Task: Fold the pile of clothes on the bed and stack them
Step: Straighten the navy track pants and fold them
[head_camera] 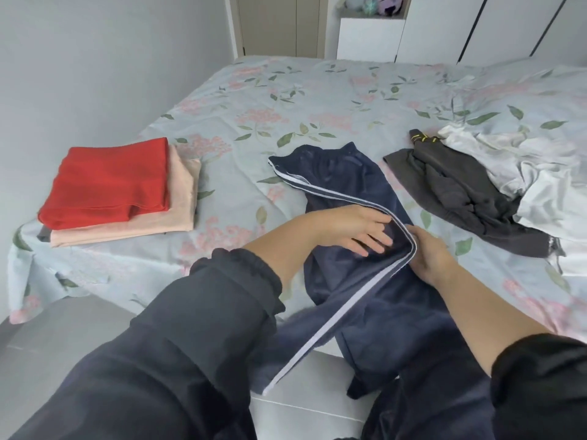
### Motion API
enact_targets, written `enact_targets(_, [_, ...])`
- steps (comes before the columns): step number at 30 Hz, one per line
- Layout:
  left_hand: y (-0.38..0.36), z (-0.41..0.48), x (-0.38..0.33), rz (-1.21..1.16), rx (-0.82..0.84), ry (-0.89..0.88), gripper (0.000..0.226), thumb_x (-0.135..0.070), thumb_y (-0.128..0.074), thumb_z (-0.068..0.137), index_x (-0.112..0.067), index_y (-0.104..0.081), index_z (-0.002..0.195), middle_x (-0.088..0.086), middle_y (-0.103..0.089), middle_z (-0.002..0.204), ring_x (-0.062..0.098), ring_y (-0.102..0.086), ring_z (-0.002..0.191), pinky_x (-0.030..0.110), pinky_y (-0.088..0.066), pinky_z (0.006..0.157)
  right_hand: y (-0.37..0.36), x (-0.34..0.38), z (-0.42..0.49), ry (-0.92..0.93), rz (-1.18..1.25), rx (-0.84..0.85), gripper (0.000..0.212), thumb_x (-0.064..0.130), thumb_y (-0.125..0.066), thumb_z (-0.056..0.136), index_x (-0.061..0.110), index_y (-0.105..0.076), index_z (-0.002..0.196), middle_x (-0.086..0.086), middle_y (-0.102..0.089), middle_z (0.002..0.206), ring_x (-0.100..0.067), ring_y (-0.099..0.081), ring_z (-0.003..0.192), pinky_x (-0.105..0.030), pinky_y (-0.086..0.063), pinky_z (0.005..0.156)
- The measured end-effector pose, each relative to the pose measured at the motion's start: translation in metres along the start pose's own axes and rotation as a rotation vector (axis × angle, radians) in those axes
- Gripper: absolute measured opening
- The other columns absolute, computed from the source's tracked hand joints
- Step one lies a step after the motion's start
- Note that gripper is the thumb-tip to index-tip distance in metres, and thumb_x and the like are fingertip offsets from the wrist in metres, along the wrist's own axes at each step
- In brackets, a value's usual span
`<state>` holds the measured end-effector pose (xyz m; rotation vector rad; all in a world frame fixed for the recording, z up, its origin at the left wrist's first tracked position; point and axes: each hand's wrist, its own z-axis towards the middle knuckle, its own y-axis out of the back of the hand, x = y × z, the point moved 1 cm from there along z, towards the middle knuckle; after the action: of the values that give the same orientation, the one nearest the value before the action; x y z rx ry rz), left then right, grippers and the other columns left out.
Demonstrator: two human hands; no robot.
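Pile of clothes (495, 185): where does it lie, and how much of it is left?

It lies on the right side of the bed (286, 100), which has a pale floral cover. Two crumpled things show in it: a dark grey garment (460, 198) with yellow trim, and a white garment (540, 173) partly over it. Neither is folded.

What is done so far?

A stack sits near the bed's left corner, well apart from the pile. A folded red garment (111, 182) lies on a folded peach garment (181, 198). Something dark peeks out beneath them, too little to name. So at least two pieces are finished.

And what is in hand?

A pair of navy trousers (349, 185) with a white side stripe, spread in the middle between stack and pile. The waist end rests on the bed; the legs trail over the near edge toward the person. The left hand (359, 230) lies flat on the cloth with fingers straight and slightly spread. The right hand (432, 255) pinches the stripe just where it bends, thumb on top. I judge this to be the first fold, not yet laid down.

Roughly how far along, then?

About halfway, I would guess: the trousers to finish, then the grey and white pieces.

Any baskets or boxes?

None on the bed. Far behind, an open niche (371, 4) above a white cabinet holds what seem to be soft toys, too blurred to tell.
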<state>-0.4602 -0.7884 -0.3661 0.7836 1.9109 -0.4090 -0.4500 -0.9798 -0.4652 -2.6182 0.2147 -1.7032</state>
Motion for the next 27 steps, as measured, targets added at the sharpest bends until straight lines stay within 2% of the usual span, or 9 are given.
enact_targets(2, [0.016,0.002,0.029,0.292,-0.330,-0.111,0.035,-0.002,-0.043,0.096,-0.003,-0.054,0.129,0.018,-0.063,0.121,0.022,-0.060,0.106,0.019,-0.050,0.081,-0.004,0.002,-0.001,0.027,-0.019,-0.006,0.052,0.026,-0.032,0.100,-0.006,-0.033,0.140,-0.009,-0.040,0.144,-0.006,-0.049,0.126,-0.019,-0.031,0.109])
enact_targets(4, [0.036,-0.002,0.064,0.525,-0.692,-0.231,0.038,0.004,-0.042,0.091,-0.004,-0.060,0.124,0.014,-0.060,0.127,0.026,-0.053,0.119,0.022,-0.038,0.101,-0.011,0.004,-0.002,0.042,-0.137,-0.003,0.057,0.039,-0.032,0.099,0.005,-0.030,0.145,-0.005,-0.034,0.150,-0.013,-0.033,0.138,-0.023,-0.022,0.111])
enact_targets(6, [0.054,-0.006,0.102,0.726,-0.831,-0.220,0.042,-0.002,-0.043,0.093,-0.008,-0.052,0.134,0.012,-0.046,0.142,0.029,-0.038,0.131,0.027,-0.025,0.111,-0.016,0.001,0.001,0.043,-0.316,0.008,0.061,0.054,-0.040,0.090,0.017,-0.042,0.140,0.003,-0.042,0.144,-0.012,-0.040,0.131,-0.025,-0.026,0.104])
enact_targets(8, [0.065,-0.006,0.130,0.901,-0.783,-0.068,0.047,-0.020,-0.035,0.101,-0.016,-0.030,0.148,0.006,-0.025,0.155,0.025,-0.020,0.142,0.032,-0.013,0.116,-0.026,0.005,-0.005,0.046,-0.478,-0.016,0.061,0.066,-0.044,0.077,0.026,-0.055,0.123,0.010,-0.052,0.130,-0.009,-0.050,0.112,-0.025,-0.034,0.092])
enact_targets(10, [0.072,-0.004,0.144,1.030,-0.759,0.030,0.050,-0.032,-0.023,0.103,-0.023,-0.016,0.151,0.001,-0.012,0.159,0.020,-0.007,0.146,0.038,-0.004,0.118,-0.039,0.010,-0.011,0.083,-0.663,-0.008,0.060,0.066,-0.047,0.079,0.027,-0.052,0.124,0.008,-0.054,0.126,-0.011,-0.052,0.105,-0.025,-0.035,0.082])
enact_targets(14, [0.079,0.001,0.147,1.132,-0.777,0.131,0.054,-0.040,-0.012,0.100,-0.027,-0.004,0.152,-0.001,-0.001,0.160,0.021,0.004,0.147,0.045,-0.001,0.118,-0.068,0.029,-0.008,0.293,-0.925,0.019,0.073,0.049,-0.055,0.088,0.014,-0.027,0.145,-0.003,-0.040,0.144,-0.023,-0.043,0.128,-0.028,-0.035,0.090])
enact_targets(17, [0.084,0.005,0.149,1.147,-0.807,0.156,0.056,-0.042,-0.011,0.098,-0.029,-0.004,0.152,-0.001,0.001,0.160,0.022,0.007,0.147,0.048,0.001,0.117,-0.100,0.040,-0.009,0.589,-1.225,0.006,0.069,0.037,-0.056,0.090,0.008,-0.026,0.145,-0.010,-0.035,0.146,-0.028,-0.036,0.133,-0.036,-0.034,0.105])
enact_targets(19, [0.088,0.007,0.149,1.133,-0.848,0.173,0.057,-0.044,-0.011,0.097,-0.028,-0.006,0.152,-0.001,0.001,0.160,0.022,0.008,0.147,0.048,0.002,0.117,-0.120,0.042,-0.003,0.690,-1.403,0.016,0.066,0.036,-0.051,0.094,0.008,-0.023,0.147,-0.012,-0.026,0.152,-0.028,-0.028,0.137,-0.041,-0.028,0.111])
enact_targets(27, [0.102,0.017,0.151,1.041,-0.955,0.192,0.059,-0.045,-0.011,0.095,-0.028,-0.007,0.151,0.001,0.002,0.160,0.021,0.010,0.146,0.049,0.005,0.116,-0.172,0.040,0.056,0.779,-1.629,-0.023,0.062,0.028,-0.042,0.098,0.012,-0.013,0.150,-0.010,-0.012,0.158,-0.025,-0.016,0.143,-0.041,-0.019,0.116])
